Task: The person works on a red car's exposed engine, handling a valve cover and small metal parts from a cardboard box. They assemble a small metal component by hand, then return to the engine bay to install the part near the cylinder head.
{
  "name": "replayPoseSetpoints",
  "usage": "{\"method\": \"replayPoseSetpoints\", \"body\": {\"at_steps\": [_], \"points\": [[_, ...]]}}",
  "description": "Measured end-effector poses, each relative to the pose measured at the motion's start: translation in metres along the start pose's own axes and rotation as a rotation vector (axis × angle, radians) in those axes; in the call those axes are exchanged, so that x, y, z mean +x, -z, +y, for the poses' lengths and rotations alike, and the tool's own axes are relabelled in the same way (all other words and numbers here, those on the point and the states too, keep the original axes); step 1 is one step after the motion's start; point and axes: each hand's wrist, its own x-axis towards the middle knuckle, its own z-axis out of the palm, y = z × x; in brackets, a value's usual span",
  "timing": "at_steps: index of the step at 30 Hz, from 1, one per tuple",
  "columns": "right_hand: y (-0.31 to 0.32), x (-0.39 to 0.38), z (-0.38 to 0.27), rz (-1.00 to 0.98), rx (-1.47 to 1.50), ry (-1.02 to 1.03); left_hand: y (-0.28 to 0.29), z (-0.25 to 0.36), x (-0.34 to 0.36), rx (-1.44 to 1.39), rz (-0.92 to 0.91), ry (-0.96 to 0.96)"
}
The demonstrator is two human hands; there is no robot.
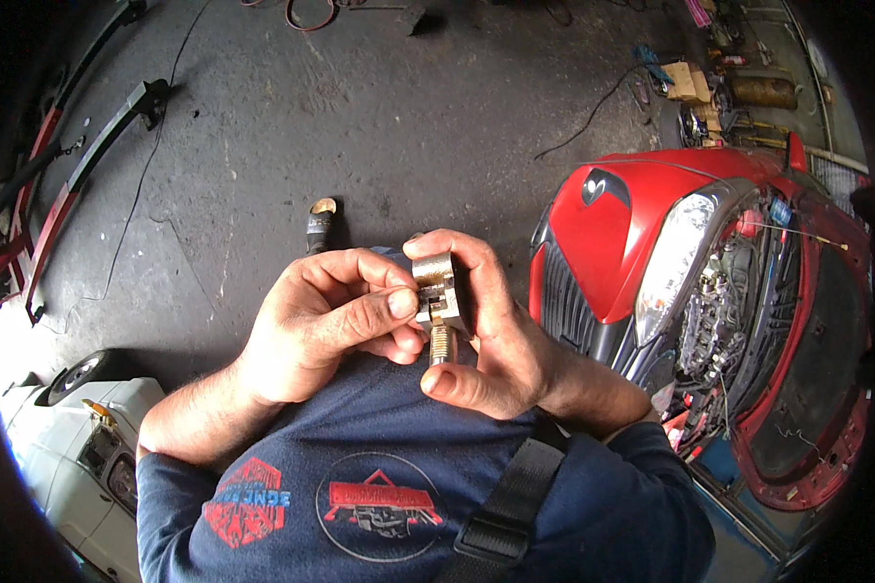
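Observation:
A small silvery metal part [437,293] is held in front of my chest. It has a curved upper section, a square notch in its middle and a threaded, brass-tinted shank [442,346] pointing down toward me. My right hand [506,335] is closed around it, fingers behind the curved end and thumb by the lower end of the threads. Thumb and fingertips of my left hand [326,316] press together at the left edge of the notch. Whether they hold a separate small piece there is hidden.
On the right stands a red car [612,223] with its engine bay exposed. A white vehicle [117,408] is at lower left. Red and black metal arms [92,165] rise at the upper left. Cardboard and tools lie at upper right. My shoe [321,223] shows on the dark floor [379,117].

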Motion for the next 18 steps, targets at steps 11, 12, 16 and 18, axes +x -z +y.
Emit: {"method": "replayPoseSetpoints", "body": {"at_steps": [11, 12, 16, 18], "points": [[0.0051, 0.0033, -0.0042, -0.047, -0.05, 0.016, 0.0088, 0.003, 0.0059, -0.147, -0.059, 0.212], [0.0054, 0.0037, -0.0043, -0.046, -0.026, 0.015, 0.0084, 0.0031, 0.006, -0.148, -0.062, 0.211], [0.0076, 0.0052, -0.0052, -0.045, -0.023, 0.04, 0.0039, 0.0042, 0.0051, -0.144, -0.045, 0.209], [0.0091, 0.0058, -0.006, -0.045, -0.027, 0.043, 0.0008, 0.0037, 0.0039, -0.111, 0.021, 0.2]]}}
